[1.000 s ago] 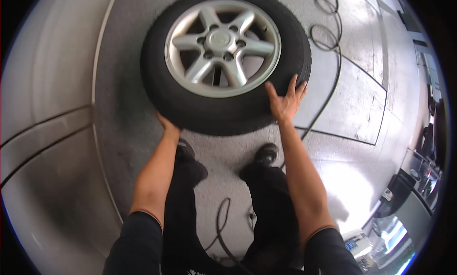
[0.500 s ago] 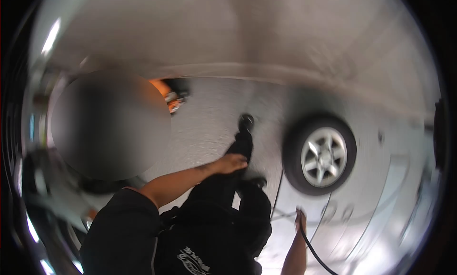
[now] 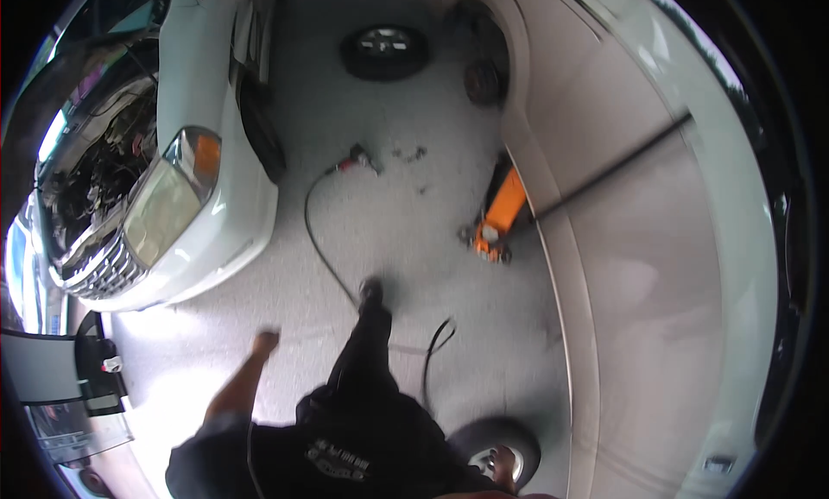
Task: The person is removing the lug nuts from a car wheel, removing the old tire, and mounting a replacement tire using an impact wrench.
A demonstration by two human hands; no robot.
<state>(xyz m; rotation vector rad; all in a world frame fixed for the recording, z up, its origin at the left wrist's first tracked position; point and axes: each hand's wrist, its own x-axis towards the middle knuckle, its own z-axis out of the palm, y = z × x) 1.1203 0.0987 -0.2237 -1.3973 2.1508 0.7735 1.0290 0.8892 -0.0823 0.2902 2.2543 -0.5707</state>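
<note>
My left hand (image 3: 266, 342) is out to the left above the pale floor, its fingers looking curled with nothing seen in them. At the lower right, my right hand (image 3: 503, 464) is in front of a black tyre with a silver rim (image 3: 528, 443). Its fingers are small and partly lost against the rim, so whether it touches the wheel or grips something does not show. A black hose (image 3: 429, 361) loops on the floor near that wheel. Beyond my shoe, an air impact wrench (image 3: 363, 160) lies on the floor, joined to another stretch of hose (image 3: 309, 214).
A white car (image 3: 194, 231) with its hood up stands left. Along the right runs a beige car (image 3: 639, 283), with an orange floor jack (image 3: 507, 204) by its side and a bare wheel hub (image 3: 484, 83). A second wheel (image 3: 384, 52) lies farther off.
My view has swung round, bringing the white car, jack and impact wrench into sight. My left hand has gone from near my leg out to the left. My right hand, earlier on the hose, now shows before the wheel.
</note>
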